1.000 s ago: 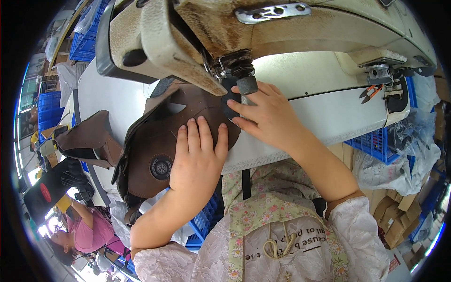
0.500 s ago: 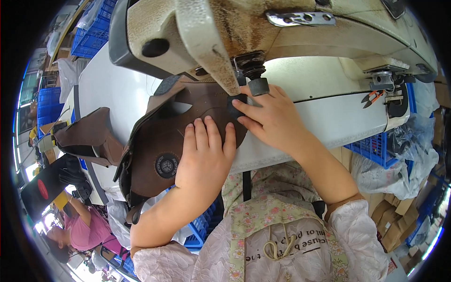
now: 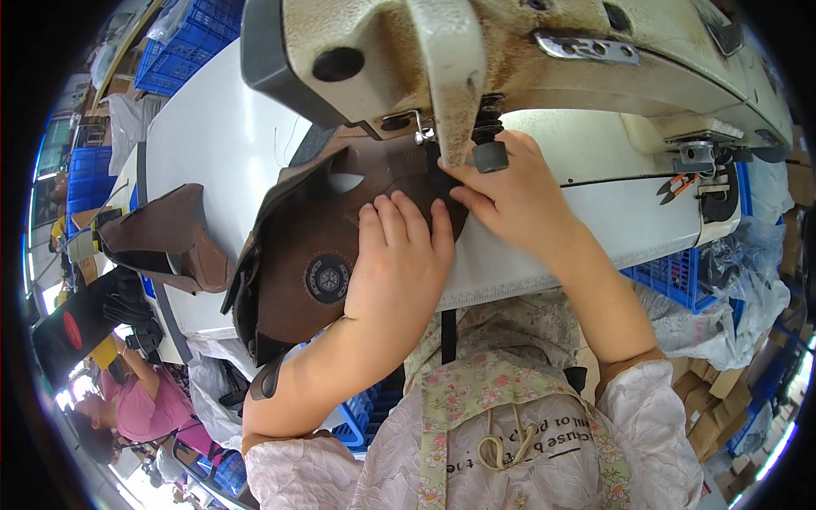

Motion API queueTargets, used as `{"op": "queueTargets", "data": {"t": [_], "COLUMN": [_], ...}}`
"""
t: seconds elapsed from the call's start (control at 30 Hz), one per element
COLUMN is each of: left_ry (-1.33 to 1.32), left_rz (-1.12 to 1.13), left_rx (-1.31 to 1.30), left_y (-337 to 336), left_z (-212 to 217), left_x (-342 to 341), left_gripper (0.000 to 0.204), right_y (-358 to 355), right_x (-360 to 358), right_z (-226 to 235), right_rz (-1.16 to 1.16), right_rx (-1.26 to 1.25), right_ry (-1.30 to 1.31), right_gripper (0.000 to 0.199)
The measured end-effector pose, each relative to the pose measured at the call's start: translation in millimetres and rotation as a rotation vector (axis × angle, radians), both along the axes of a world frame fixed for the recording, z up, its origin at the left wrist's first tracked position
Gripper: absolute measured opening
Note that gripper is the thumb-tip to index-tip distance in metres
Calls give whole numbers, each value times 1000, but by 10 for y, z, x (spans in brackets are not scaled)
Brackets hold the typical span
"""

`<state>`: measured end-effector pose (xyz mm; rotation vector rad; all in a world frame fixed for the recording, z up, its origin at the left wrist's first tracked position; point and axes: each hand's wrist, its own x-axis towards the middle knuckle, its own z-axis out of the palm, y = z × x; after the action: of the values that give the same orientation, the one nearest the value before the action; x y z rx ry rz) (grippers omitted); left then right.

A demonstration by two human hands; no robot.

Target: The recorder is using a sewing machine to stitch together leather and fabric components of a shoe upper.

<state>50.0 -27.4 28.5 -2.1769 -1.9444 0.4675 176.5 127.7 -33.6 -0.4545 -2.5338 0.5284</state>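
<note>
A dark brown leather piece [image 3: 289, 246], shaped like part of a bag with black edges and a round black badge [image 3: 327, 278], lies under the head of a sewing machine [image 3: 510, 64]. My left hand [image 3: 395, 255] rests flat on its upper face, fingers stretched toward the machine. At the piece's right edge, beside the presser area, my right hand [image 3: 518, 195] touches the leather with its thumb and a finger. Its other fingers reach behind the black knob [image 3: 490, 156] and are partly hidden. The machine's arm covers the stitching spot.
Another brown leather piece [image 3: 170, 242] stands on the white table [image 3: 204, 127] at left. Orange-handled snips [image 3: 677, 187] lie at the right by the machine base. Blue crates [image 3: 671, 270] and plastic bags flank the table. A person in pink [image 3: 149, 404] sits at lower left.
The leather and my left hand appear slightly farther right and up; the machine head also appears shifted right, so the view has moved. My right fingers are less spread.
</note>
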Motion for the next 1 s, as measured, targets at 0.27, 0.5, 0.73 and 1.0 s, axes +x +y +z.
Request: {"op": "queueTargets", "data": {"t": [0.27,0.5,0.73,1.0], "left_ry": [32,46,47,65], "left_rz": [56,115,125,106], "left_rx": [14,18,19,39], "left_y": [143,244,326,346], "left_z": [-29,-50,-43,-55], "left_x": [53,82,38,-14], "left_gripper": [48,49,41,42], "right_y": [209,273,358,403], "right_x": [-59,-88,-156,-210], "right_z": [-19,111,65,-55], "right_rz": [71,1,-37,25], "right_rx": [25,-130,-234,-204], "right_ry": [17,-132,-120,7], "right_gripper": [34,34,29,13]}}
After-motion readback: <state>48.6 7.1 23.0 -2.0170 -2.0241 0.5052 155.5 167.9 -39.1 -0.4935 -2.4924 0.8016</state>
